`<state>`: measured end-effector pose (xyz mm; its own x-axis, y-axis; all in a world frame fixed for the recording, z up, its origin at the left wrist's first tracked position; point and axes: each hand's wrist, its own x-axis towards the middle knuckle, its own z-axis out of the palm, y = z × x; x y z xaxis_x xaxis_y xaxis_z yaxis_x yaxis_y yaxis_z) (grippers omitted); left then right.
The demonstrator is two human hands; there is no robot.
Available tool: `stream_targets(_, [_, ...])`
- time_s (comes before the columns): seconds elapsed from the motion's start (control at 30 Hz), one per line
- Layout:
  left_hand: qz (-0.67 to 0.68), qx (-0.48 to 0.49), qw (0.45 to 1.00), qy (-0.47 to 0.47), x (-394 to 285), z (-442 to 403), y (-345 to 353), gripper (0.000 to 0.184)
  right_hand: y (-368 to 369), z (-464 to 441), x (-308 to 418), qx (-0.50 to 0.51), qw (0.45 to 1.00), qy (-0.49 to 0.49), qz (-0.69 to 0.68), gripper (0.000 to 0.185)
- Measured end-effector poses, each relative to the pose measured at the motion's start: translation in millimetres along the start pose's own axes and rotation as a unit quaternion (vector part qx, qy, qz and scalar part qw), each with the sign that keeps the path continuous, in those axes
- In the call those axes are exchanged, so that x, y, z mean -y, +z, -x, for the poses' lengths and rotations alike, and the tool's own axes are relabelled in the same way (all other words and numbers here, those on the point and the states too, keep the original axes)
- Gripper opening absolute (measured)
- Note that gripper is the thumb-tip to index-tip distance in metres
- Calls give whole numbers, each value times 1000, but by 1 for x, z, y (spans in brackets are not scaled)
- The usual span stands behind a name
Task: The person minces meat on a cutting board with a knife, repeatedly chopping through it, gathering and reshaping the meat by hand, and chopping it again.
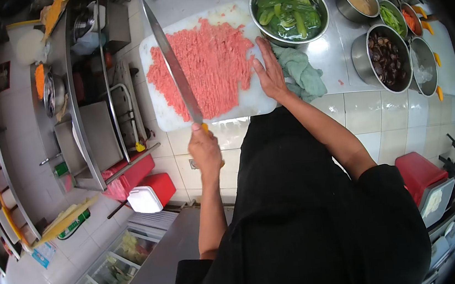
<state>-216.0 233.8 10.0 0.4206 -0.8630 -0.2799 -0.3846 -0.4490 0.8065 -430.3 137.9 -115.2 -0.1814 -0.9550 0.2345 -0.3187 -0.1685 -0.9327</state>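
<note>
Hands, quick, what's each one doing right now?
Left hand: closed, holding the knife.
Right hand: open, fingers spread a little, at the cutting board's edge.

On the table [331,75]: board [256,103], with mince [216,65] on it and knife [174,64] across the left side. At board's right: leaves [294,15] in a bowl [325,29], cloth [300,70] just nearer. Farther right, mushrooms [386,56] in a pot [359,53]. Left, apart from table: shelves [88,112]. Nearer, also left: vegetables [115,274] in trays [89,277].
</note>
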Motion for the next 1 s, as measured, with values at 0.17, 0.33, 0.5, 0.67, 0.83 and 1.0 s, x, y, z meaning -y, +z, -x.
stream_targets(0.17, [-131, 103, 976, -143, -5, -21, -6, 71, 1, -9, -7, -9, 1000, -7, 5, 68])
stream_targets(0.33, [-96, -16, 994, 56, 28, -6, 1, 69, 2, -1, -4, -2, 1000, 2, 5, 68])
stream_targets(0.5, [-82, 107, 974, -182, -8, -7, -18, 71, -1, -3, -5, -6, 1000, -6, 9, 68])
stream_targets(0.67, [-72, 21, 995, 60, 57, -15, 6, 69, 2, -1, -3, 5, 1000, 14, -2, 68])
stream_targets(0.83, [-61, 61, 991, -103, 0, -5, -18, 70, 0, 7, -1, 5, 1000, 10, 10, 69])
stream_targets(1.0, [-156, 88, 979, -96, 62, -28, -2, 70, 2, -2, -4, 3, 1000, 11, -3, 70])
